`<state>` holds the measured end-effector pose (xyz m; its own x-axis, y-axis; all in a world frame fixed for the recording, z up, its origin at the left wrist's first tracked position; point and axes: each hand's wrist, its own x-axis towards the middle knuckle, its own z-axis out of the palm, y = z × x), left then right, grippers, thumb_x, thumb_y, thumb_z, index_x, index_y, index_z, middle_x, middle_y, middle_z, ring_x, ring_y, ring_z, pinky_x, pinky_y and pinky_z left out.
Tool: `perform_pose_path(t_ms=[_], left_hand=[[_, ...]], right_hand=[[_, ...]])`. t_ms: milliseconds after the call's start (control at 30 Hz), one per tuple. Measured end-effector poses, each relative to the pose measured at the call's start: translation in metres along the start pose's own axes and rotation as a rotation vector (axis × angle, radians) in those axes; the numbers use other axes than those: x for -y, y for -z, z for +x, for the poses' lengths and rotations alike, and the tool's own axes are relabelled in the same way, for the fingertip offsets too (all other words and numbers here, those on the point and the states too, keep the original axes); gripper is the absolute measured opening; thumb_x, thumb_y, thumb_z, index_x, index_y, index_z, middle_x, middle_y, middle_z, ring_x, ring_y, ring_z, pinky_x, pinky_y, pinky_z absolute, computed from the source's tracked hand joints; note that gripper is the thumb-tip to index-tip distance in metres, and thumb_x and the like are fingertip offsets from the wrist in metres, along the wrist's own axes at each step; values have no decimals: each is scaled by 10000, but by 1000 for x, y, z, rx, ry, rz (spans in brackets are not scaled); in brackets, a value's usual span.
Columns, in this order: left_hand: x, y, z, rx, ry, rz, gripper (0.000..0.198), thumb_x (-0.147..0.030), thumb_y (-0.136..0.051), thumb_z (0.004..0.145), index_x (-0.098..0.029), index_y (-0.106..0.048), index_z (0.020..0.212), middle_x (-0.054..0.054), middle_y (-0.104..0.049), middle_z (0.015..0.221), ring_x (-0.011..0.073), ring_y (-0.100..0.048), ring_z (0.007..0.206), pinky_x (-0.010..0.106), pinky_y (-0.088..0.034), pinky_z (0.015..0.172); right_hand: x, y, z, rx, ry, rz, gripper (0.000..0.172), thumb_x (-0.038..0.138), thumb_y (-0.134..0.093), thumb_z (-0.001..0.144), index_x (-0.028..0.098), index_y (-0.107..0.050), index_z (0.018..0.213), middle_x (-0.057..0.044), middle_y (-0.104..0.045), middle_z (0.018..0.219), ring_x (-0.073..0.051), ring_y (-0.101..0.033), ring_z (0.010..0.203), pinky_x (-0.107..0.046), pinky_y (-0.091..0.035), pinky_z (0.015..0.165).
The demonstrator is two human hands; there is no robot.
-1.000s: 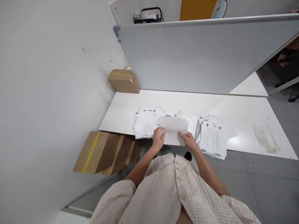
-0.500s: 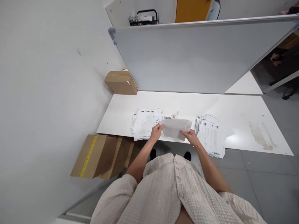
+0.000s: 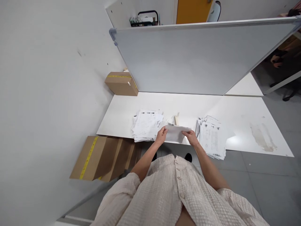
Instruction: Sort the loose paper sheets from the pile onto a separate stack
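Observation:
Both my hands hold one white sheet of paper (image 3: 176, 133) just above the near edge of the white table (image 3: 178, 105). My left hand (image 3: 161, 135) pinches its left end and my right hand (image 3: 191, 137) pinches its right end. The sheet looks folded or tilted nearly flat. A messy stack of printed papers (image 3: 145, 125) lies on the table to the left of my hands. A second stack of printed papers (image 3: 211, 136) lies to the right, overhanging the table edge.
A large whiteboard (image 3: 195, 56) stands upright along the table's far side. A cardboard box (image 3: 121, 83) sits at the far left corner, and flattened cardboard boxes (image 3: 103, 157) lean on the floor at left. Another person (image 3: 282, 53) is at the far right. A stain (image 3: 262, 139) marks the table.
The sheet between my hands has tipped from facing me to lying flatter and looks narrower. My hands stayed close together at the table's near edge.

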<state>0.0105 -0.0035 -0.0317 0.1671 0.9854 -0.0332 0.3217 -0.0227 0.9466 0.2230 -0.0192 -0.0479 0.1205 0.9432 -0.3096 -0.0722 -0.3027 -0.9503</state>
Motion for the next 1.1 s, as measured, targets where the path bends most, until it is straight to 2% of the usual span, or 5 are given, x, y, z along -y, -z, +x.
perform_pose_path(t_ms=[333,533,733,867,1100], left_hand=[[-9,-6,6,-49,-31,109,170,-332,-363,838,-185,-427,896,9,-493,767,119,-468,696,224,-365,645],[-9,-6,6,-69,-60,78,188,-317,-365,846,-197,-465,950,34,-550,862,128,-515,784,232,-381,705],[-10,-3,6,-70,-66,108,202,-334,-375,840,-184,-508,862,19,-535,746,121,-501,699,225,-379,664],[-8,-4,7,-52,-83,96,207,-339,-387,833,-184,-518,879,16,-536,742,120,-495,696,221,-373,654],[-10,-2,8,-105,-25,50,262,-396,-421,807,-179,-445,662,-39,-417,587,84,-402,571,202,-334,589]], right_hand=[[20,-4,-6,84,100,-80,287,400,-593,673,161,-601,832,-45,-622,845,-171,-553,781,-317,-427,720],[15,-1,-4,106,109,-128,290,400,-589,683,172,-599,862,-42,-615,848,-176,-548,796,-311,-419,728],[4,3,-2,95,95,-111,295,410,-580,697,184,-604,885,-62,-617,934,-194,-555,851,-328,-421,758],[1,3,0,96,122,-172,288,422,-578,694,183,-604,853,-46,-628,865,-186,-560,810,-330,-421,756],[6,5,-5,54,111,-185,374,453,-579,677,167,-631,912,-70,-648,932,-216,-570,874,-352,-431,770]])
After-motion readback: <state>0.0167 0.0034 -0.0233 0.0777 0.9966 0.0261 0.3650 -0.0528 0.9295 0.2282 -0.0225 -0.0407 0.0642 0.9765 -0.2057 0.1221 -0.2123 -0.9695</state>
